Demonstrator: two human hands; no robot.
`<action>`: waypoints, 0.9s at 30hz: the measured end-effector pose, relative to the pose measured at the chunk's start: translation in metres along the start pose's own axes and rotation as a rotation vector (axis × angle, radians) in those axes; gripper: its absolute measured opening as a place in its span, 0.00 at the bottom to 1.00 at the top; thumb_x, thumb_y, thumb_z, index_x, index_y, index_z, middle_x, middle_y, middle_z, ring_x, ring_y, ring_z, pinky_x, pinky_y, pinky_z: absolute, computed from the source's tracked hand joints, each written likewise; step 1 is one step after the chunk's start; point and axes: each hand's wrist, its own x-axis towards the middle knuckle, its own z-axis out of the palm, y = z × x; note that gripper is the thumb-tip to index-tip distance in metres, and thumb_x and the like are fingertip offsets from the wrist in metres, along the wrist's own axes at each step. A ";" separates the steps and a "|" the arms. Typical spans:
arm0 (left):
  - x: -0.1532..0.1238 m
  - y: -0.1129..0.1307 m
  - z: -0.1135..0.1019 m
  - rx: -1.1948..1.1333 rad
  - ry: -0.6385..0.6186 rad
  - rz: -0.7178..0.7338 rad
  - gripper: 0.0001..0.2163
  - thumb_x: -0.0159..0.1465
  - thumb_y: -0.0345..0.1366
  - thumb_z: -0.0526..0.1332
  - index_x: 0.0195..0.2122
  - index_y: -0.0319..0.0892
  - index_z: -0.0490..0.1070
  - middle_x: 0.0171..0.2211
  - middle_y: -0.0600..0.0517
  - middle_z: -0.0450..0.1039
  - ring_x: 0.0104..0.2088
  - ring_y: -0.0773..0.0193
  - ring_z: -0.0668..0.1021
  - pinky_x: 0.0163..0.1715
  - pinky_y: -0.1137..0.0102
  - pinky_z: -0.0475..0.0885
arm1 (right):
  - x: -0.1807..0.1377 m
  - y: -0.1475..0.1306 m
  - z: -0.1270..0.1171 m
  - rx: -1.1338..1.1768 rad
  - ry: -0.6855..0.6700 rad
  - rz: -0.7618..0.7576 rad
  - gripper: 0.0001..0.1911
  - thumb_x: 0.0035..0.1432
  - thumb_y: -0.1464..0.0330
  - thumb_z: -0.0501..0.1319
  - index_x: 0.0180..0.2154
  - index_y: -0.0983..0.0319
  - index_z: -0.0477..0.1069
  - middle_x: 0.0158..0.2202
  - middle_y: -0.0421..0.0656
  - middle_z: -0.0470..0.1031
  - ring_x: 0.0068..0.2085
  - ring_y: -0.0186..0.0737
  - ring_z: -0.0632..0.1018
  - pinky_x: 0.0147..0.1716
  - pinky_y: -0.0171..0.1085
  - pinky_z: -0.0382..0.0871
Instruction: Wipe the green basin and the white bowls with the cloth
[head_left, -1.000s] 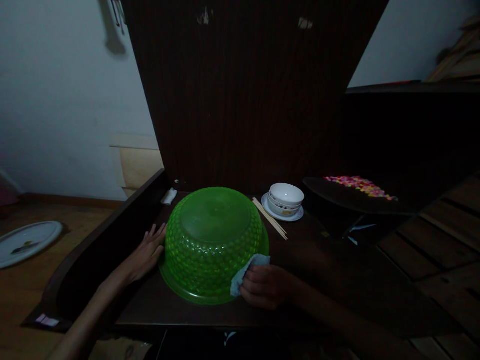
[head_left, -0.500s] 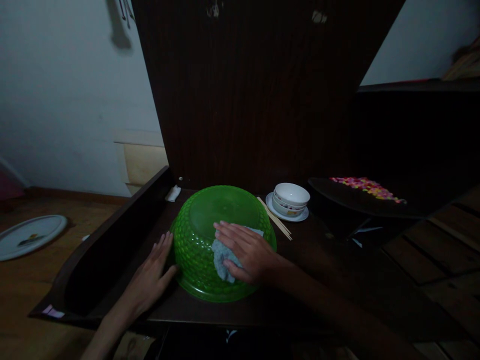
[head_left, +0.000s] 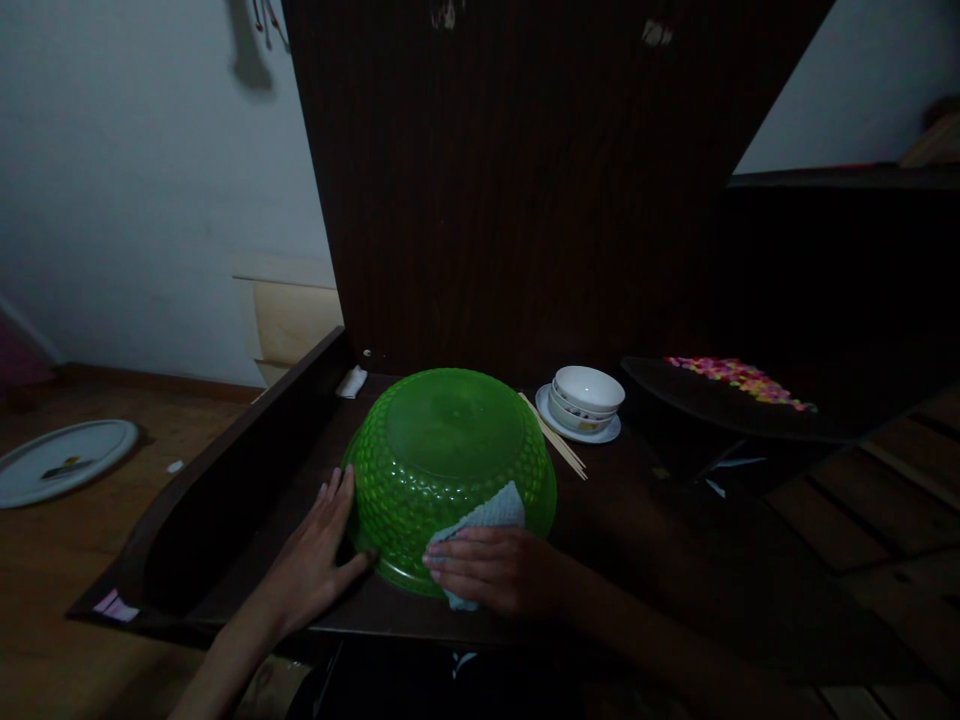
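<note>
My right hand (head_left: 491,570) has slid down from the top of the upturned green basin (head_left: 450,470) to its near rim, fingers pressing the grey cloth (head_left: 480,520) there, so the wiping now reaches the lower wall. My left hand (head_left: 319,560) stays flat against the basin's left side (steadying it) on the dark table (head_left: 622,520). No writing I can read.

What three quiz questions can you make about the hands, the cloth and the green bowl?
1. True or false: the green basin stands upside down.
2. Which hand presses the cloth on the basin: left hand or right hand?
3. What lies between the basin and the white bowls?

Key
1. True.
2. The right hand; the left lies flat beside the basin.
3. Chopsticks.
</note>
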 end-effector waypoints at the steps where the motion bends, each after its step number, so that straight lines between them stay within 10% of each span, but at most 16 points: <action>1: 0.000 0.000 0.000 0.000 0.004 -0.001 0.45 0.67 0.50 0.55 0.72 0.39 0.23 0.72 0.35 0.42 0.70 0.40 0.51 0.64 0.46 0.61 | -0.005 -0.003 0.005 0.039 -0.021 0.013 0.15 0.70 0.75 0.52 0.51 0.69 0.74 0.59 0.48 0.74 0.64 0.37 0.69 0.64 0.38 0.64; 15: 0.000 -0.007 -0.002 0.006 -0.013 -0.024 0.48 0.65 0.55 0.58 0.72 0.41 0.26 0.71 0.35 0.41 0.68 0.40 0.54 0.62 0.50 0.65 | -0.008 -0.028 -0.004 0.644 -0.028 0.405 0.18 0.71 0.72 0.50 0.55 0.67 0.72 0.55 0.50 0.77 0.59 0.37 0.75 0.61 0.38 0.66; 20: 0.004 0.001 0.000 0.022 0.041 0.037 0.49 0.65 0.55 0.58 0.72 0.41 0.23 0.71 0.36 0.44 0.68 0.42 0.55 0.64 0.49 0.61 | 0.012 -0.017 -0.039 0.505 0.282 0.665 0.20 0.73 0.66 0.47 0.56 0.61 0.72 0.51 0.47 0.80 0.49 0.39 0.82 0.49 0.36 0.77; 24: 0.009 0.007 0.004 0.029 0.054 0.041 0.49 0.66 0.55 0.57 0.72 0.39 0.23 0.70 0.34 0.46 0.69 0.42 0.54 0.65 0.46 0.59 | 0.031 0.006 -0.063 0.195 0.487 0.546 0.22 0.70 0.73 0.48 0.62 0.62 0.66 0.56 0.49 0.76 0.54 0.42 0.80 0.50 0.39 0.77; 27: 0.010 0.009 0.006 0.012 0.055 0.035 0.48 0.66 0.55 0.57 0.72 0.40 0.23 0.71 0.34 0.46 0.69 0.42 0.55 0.65 0.45 0.58 | 0.045 0.021 -0.063 -0.009 0.378 0.294 0.24 0.68 0.78 0.48 0.62 0.66 0.65 0.63 0.53 0.68 0.65 0.46 0.67 0.61 0.48 0.69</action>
